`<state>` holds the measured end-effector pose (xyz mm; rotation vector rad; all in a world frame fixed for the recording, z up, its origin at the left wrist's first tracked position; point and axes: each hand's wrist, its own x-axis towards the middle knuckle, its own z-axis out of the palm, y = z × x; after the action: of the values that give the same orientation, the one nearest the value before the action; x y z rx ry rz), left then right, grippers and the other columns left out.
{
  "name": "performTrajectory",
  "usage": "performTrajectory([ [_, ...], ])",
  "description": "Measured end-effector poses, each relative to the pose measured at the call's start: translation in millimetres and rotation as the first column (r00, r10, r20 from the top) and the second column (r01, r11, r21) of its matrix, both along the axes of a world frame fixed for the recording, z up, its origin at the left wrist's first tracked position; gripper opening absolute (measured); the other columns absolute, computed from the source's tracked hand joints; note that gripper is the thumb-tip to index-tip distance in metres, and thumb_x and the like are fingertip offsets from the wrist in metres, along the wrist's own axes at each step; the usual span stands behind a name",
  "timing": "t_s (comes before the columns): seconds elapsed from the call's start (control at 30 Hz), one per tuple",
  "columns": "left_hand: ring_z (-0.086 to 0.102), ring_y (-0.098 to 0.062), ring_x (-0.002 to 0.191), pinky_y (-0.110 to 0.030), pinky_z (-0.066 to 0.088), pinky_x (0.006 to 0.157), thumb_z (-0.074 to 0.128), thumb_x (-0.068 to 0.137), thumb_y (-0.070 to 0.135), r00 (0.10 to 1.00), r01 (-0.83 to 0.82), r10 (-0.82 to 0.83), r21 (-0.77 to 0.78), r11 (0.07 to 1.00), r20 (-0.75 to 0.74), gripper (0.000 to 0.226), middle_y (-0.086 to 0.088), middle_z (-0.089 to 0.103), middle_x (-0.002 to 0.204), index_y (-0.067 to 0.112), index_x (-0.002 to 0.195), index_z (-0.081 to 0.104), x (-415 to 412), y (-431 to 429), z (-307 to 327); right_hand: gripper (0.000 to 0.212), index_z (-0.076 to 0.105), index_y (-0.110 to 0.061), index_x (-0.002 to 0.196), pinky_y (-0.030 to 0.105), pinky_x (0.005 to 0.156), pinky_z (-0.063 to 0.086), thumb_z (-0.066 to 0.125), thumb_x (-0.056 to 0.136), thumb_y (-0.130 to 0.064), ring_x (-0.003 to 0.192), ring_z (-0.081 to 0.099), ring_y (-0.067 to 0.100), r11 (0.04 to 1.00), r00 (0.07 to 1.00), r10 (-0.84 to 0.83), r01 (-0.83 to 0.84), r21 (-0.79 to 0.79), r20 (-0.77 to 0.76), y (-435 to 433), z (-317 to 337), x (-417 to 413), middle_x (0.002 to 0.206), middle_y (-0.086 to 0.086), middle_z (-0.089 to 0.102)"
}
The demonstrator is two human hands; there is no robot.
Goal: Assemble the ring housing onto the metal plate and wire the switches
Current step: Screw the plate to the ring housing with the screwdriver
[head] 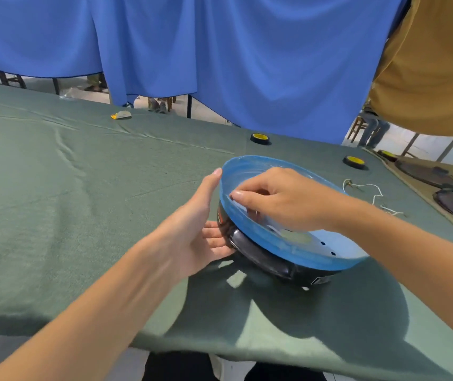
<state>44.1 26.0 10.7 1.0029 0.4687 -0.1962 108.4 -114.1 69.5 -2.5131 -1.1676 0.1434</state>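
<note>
A black ring housing (263,257) lies on the green table with a round metal plate (313,258) in blue protective film seated in it, rim up. My left hand (192,232) holds the left side: thumb up against the blue rim, fingers reaching under the black housing. My right hand (272,199) reaches inside the plate from the right, fingers curled down against its inner wall near the left rim. What the fingertips pinch is hidden. White wires (373,196) lie loose on the cloth behind the plate.
Two black-and-yellow tape rolls (260,138) (354,161) sit beyond the plate. Dark round plates (428,174) lie on a brown mat at the right. A person in an ochre shirt (434,64) stands at the upper right. The table's near edge runs just below.
</note>
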Motion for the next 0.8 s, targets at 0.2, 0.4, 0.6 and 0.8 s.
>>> performTrajectory([
  [0.2, 0.065, -0.025, 0.069, -0.029, 0.057, 0.055, 0.076, 0.072, 0.054, 0.998, 0.049, -0.042, 0.17, 0.984, -0.046, 0.064, -0.014, 0.062, 0.086, -0.001, 0.103, 0.064, 30.0, 25.7, 9.9, 0.017, 0.074, -0.02, 0.102, 0.032, 0.076, 0.05, 0.062, 0.09, -0.021, 0.081, 0.062, 0.013, 0.995, 0.978, 0.075, -0.085, 0.043, 0.197, 29.2, -3.5, 38.5, 0.089, -0.001, 0.072],
  [0.4, 0.062, -0.03, 0.092, -0.04, 0.054, 0.089, 0.071, 0.072, 0.061, 0.991, 0.133, -0.128, 0.217, 0.967, -0.036, 0.083, -0.019, 0.064, 0.101, -0.008, 0.119, 0.063, 58.1, 49.1, 7.1, 0.014, 0.077, -0.017, 0.092, 0.019, 0.065, 0.042, 0.067, 0.084, -0.013, 0.073, 0.059, 0.014, 0.987, 0.965, 0.132, -0.149, 0.061, 0.225, 45.3, -5.4, 74.6, 0.076, -0.002, 0.069],
  [0.6, 0.058, -0.031, 0.102, -0.045, 0.046, 0.104, 0.073, 0.066, 0.062, 0.985, 0.175, -0.17, 0.215, 0.961, -0.043, 0.095, -0.024, 0.059, 0.13, -0.005, 0.132, 0.056, 74.8, 58.7, 5.3, 0.013, 0.077, -0.017, 0.084, 0.03, 0.068, 0.048, 0.066, 0.084, -0.01, 0.062, 0.051, 0.009, 0.982, 0.958, 0.188, -0.188, -0.02, 0.216, 58.0, -2.1, 99.4, 0.063, -0.01, 0.061],
  [0.8, 0.059, -0.032, 0.101, -0.044, 0.046, 0.103, 0.073, 0.07, 0.06, 0.984, 0.17, -0.154, 0.233, 0.957, -0.086, 0.09, -0.025, 0.061, 0.129, -0.004, 0.132, 0.056, 80.2, 62.4, -2.0, 0.039, 0.052, -0.021, 0.06, 0.037, 0.061, 0.042, 0.053, 0.096, -0.033, 0.055, 0.042, 0.009, 0.99, 0.941, 0.137, -0.127, -0.055, 0.31, 54.2, -6.6, 104.7, 0.056, -0.006, 0.049],
])
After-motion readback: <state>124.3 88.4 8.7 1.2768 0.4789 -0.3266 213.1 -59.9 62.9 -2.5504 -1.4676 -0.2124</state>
